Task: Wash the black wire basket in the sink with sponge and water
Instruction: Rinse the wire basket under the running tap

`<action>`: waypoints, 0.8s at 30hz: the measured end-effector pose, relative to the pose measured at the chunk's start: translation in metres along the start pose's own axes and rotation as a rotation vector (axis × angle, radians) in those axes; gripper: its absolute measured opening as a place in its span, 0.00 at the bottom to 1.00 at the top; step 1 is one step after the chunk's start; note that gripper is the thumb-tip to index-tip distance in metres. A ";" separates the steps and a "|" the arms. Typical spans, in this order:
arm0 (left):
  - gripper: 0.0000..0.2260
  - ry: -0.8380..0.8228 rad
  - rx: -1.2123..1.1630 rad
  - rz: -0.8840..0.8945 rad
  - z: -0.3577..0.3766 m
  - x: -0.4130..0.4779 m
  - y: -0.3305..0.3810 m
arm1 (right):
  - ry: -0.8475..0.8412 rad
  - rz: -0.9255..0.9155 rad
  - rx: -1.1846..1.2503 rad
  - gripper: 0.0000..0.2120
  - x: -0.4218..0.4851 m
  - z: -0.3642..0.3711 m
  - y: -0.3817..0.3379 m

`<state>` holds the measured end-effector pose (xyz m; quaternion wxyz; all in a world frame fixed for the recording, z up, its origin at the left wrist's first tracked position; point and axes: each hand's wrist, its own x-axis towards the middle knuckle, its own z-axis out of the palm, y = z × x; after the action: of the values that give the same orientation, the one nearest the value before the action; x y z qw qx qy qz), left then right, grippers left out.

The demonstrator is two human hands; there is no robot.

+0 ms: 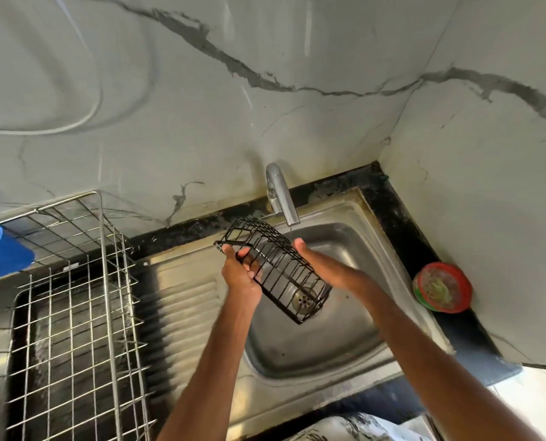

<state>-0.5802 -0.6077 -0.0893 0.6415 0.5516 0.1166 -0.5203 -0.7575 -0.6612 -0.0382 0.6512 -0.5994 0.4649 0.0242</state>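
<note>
Head view: left hand (241, 275) grips black wire basket (276, 265), far end beside tap (281, 195); right hand (318, 264) alongside, finger curl hidden.

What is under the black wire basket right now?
The stainless steel sink basin and its round perforated drain, seen through the black wire basket's bars. The right hand's fingers are hidden behind it.

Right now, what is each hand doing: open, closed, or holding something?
Left hand: grips the black wire basket by its end.
Right hand: against the basket's far side; fingers hidden, cannot tell.
</note>
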 end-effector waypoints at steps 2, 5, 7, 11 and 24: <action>0.23 0.064 -0.032 0.009 0.003 -0.003 -0.004 | 0.040 0.124 -0.082 0.37 0.021 -0.015 -0.015; 0.23 0.107 -0.048 0.018 0.011 -0.002 -0.007 | -0.039 0.121 -0.241 0.38 0.044 -0.017 -0.041; 0.23 0.130 -0.064 0.030 0.016 -0.002 -0.005 | -0.105 0.073 -0.305 0.35 0.057 -0.013 -0.054; 0.23 0.188 -0.061 0.057 0.013 -0.002 -0.002 | -0.172 -0.171 -0.360 0.32 0.052 0.002 -0.039; 0.25 0.334 -0.007 0.138 0.025 -0.008 -0.012 | 0.199 -0.234 -0.328 0.29 -0.023 0.000 0.047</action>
<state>-0.6032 -0.6223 -0.0815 0.6493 0.6348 0.1852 -0.3757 -0.7979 -0.6356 -0.0587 0.4944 -0.7464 0.4440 -0.0354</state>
